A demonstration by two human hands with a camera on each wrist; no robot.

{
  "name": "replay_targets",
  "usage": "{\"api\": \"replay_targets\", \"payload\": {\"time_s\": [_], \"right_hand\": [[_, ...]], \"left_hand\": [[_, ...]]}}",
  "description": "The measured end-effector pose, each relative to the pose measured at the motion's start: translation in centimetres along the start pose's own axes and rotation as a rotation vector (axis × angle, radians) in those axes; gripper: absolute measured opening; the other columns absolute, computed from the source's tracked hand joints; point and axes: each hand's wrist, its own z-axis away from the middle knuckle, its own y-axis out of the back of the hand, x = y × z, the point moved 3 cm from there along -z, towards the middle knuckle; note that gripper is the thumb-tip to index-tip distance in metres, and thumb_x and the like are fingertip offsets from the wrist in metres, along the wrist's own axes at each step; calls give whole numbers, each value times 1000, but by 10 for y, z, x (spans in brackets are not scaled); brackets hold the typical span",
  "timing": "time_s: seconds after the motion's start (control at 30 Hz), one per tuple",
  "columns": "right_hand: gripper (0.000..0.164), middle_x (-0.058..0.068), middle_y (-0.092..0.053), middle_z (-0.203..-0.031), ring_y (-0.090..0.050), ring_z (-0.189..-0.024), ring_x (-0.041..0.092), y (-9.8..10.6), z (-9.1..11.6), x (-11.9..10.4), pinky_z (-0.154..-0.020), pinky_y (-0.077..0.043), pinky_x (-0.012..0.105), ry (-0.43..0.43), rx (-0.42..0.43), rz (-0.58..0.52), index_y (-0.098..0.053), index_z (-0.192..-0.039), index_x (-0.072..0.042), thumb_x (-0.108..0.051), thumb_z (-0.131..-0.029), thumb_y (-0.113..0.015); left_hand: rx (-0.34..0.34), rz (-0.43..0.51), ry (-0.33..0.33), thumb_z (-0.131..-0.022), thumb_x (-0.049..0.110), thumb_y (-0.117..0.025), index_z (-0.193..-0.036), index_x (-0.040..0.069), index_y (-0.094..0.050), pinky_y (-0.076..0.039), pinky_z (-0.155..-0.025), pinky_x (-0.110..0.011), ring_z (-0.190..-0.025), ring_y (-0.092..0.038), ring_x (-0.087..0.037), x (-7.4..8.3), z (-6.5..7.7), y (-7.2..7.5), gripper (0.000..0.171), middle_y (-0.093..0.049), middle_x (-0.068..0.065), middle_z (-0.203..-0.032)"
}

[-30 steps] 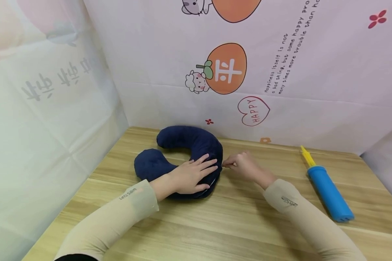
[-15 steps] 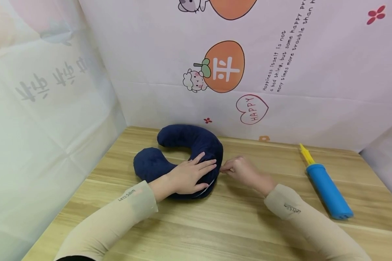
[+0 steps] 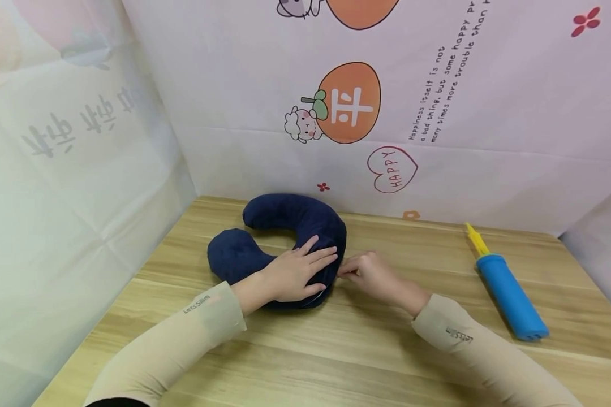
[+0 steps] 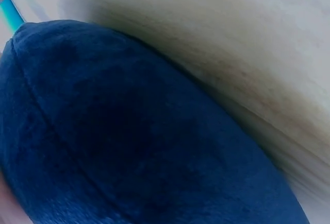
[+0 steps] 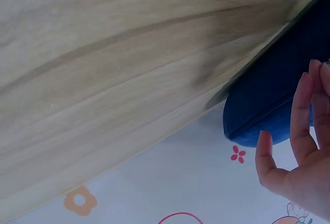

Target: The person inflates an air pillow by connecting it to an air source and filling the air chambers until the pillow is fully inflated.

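A navy U-shaped neck pillow (image 3: 321,217) lies on the table, its opening facing left. Its plush cover and a seam fill most of the left wrist view. My left hand (image 3: 292,274) rests flat on the lower curve, fingers spread. At the pillow's right edge my right hand (image 3: 371,275) pinches a small zipper pull, mostly hidden by the fingertips. Only a metallic bit shows beside the right hand (image 5: 304,147) at the border of the right wrist view. A short pale line shows on the pillow's edge below the left thumb.
A blue hand pump (image 3: 511,297) with a yellow nozzle (image 3: 477,239) lies at the right of the wooden table (image 3: 305,362). A printed white cloth (image 3: 244,96) hangs behind the table and another (image 3: 81,198) at its left.
My right hand has slid along the pillow's edge toward me and slightly left. The pale line on that edge now looks shorter. My left hand stays in place on the pillow.
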Motion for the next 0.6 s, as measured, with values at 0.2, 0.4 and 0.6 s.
{"api": "replay_targets", "payload": {"time_s": [0.2,0.4,0.6], "right_hand": [[8,8,-77,-88,-72,-77,18,5,0,11,-66,-57,30,-49,-2,16,-82,-89,-3,3,-88,-77],[11,6,-77,-92,-72,-80,18,12,2,27,-69,-57,34,-114,-5,38,-82,-92,-5,4,-89,-75],[12,6,-77,-92,-73,-83,21,18,7,35,-71,-58,37,-143,12,45,-81,-92,-4,5,-88,-75]], "left_hand": [[-11,68,53,-107,51,-49,-163,20,-28,-41,-109,-56,-155,-11,-36,3,-9,2,68,-18,4,-170],[-30,188,77,-107,50,-50,-162,21,-33,-41,-109,-55,-154,-11,-38,6,-14,12,64,-14,1,-171],[-51,243,62,-107,47,-51,-162,22,-34,-35,-114,-53,-155,-10,-36,7,-12,16,63,-11,-1,-171]]}}
